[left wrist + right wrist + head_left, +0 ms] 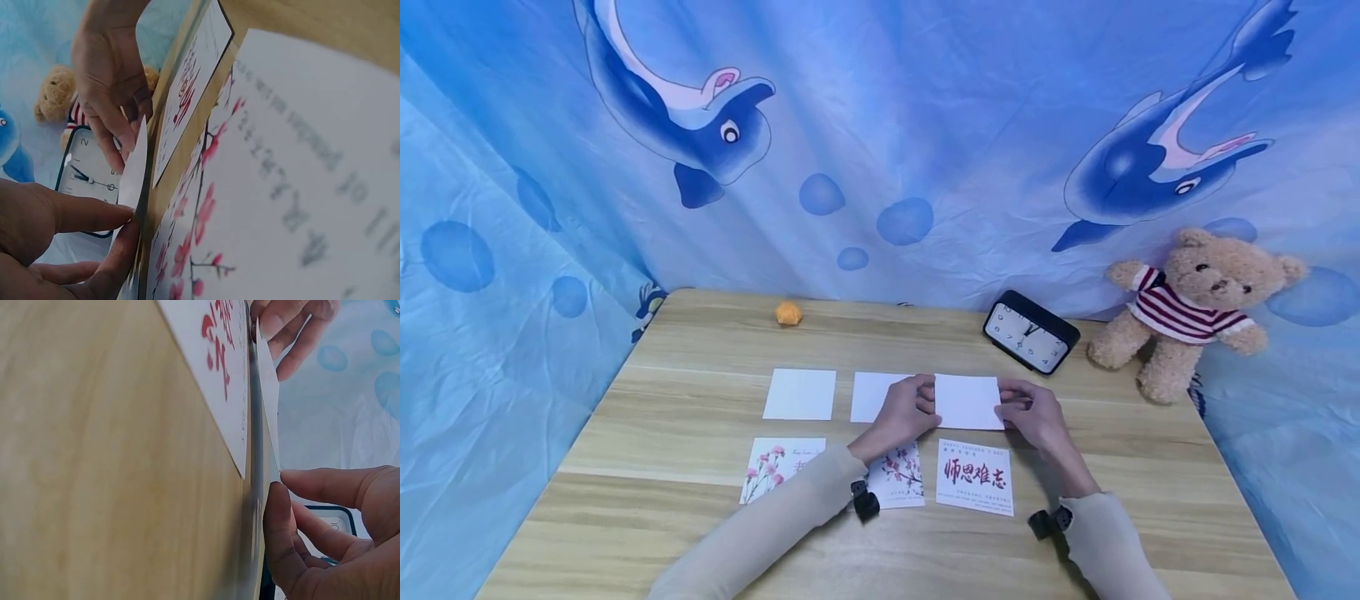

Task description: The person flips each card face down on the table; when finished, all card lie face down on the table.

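A blank white card is held just off the wooden table by both hands. My left hand pinches its left edge and my right hand pinches its right edge. The left wrist view shows the card edge-on between thumb and finger of the left hand. In the right wrist view the card is lifted off the wood, pinched by the right hand. Two more blank cards lie flat to the left.
In front lie three printed cards: a red-lettered card, a blossom card partly under my left arm, and a pink-flower card. A black clock, a teddy bear and a small orange object sit at the back.
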Tool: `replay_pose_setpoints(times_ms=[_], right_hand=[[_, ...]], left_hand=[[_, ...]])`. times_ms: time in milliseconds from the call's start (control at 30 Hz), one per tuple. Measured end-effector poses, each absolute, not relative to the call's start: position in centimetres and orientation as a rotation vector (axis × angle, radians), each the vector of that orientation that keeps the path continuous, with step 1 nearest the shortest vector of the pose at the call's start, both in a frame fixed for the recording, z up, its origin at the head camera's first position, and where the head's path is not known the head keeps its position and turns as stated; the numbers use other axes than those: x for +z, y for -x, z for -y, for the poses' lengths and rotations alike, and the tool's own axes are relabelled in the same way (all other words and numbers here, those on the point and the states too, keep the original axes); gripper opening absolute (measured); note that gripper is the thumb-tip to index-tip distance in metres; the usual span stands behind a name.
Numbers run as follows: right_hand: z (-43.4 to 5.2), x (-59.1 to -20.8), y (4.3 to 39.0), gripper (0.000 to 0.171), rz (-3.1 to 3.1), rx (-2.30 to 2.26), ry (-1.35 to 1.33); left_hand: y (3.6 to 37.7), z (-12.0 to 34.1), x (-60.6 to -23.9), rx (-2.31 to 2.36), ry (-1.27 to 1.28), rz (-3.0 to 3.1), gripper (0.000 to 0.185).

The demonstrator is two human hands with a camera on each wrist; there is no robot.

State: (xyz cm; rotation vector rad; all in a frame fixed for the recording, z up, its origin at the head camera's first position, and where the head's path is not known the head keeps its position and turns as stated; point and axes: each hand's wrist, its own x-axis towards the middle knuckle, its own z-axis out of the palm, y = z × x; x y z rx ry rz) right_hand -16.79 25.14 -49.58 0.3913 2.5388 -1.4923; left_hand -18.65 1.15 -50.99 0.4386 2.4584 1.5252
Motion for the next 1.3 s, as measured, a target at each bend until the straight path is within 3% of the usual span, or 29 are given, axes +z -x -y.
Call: replay_pose_setpoints(times_ms=[467,900,1133,1300], right_hand=[[-25.8,-49.9,17.1,0.054,-2.540,-1.408,-0.328],[-26.4,-49.6,16.8,0.060,-2.480,-1.415,-0.310],[-26.5,-49.3,16.2,0.058,-2.531,-1.388,-0.230],[-26.0,-48.6,15.7,0.057,-2.549,-1.421,-0.220]], left_hand=[[19.2,-1.5,-50.9,1.391,-0.528,-2.539,0.064],[19.4,-1.8,-50.8,1.298,-0.534,-2.587,0.023],[18.4,-1.4,-50.2,1.351,-0.556,-2.528,0.057],[17.5,-1.1,-49.5,1.352,-0.638,-2.569,0.070]])
